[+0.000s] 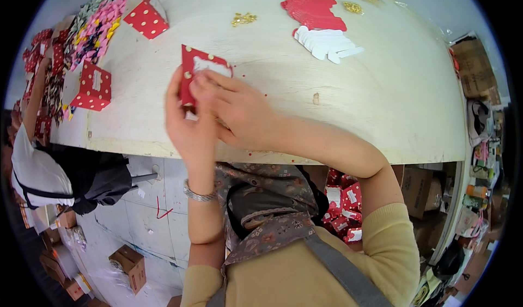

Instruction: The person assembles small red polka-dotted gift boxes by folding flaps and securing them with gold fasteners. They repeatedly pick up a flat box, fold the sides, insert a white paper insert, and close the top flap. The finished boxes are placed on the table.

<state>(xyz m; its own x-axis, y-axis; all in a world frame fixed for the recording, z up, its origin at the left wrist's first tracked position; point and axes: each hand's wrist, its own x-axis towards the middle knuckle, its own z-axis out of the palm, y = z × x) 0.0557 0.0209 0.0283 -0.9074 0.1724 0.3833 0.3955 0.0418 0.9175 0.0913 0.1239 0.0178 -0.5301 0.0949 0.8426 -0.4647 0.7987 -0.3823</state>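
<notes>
Red dotted box (187,64): over the desk (354,89), between the hands; far end clear of the fingers.
Left grip (188,116): grasping its left side.
Right grip (239,105): at the white label (210,65); blurred, closure cannot tell.
Long axis: seemingly away from wearer, sharp corner far-left.

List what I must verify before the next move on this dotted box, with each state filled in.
1. Red dotted box held in the left hand: ok.
2. Right hand at the box: ok; exact finger grip blurred.
3. White label fully stuck down: cannot tell, partly covered by fingers.
4. White cut-outs apart from both hands: ok.
5. Tabletop free of scraps: not ok, small red bits lie about.
</notes>
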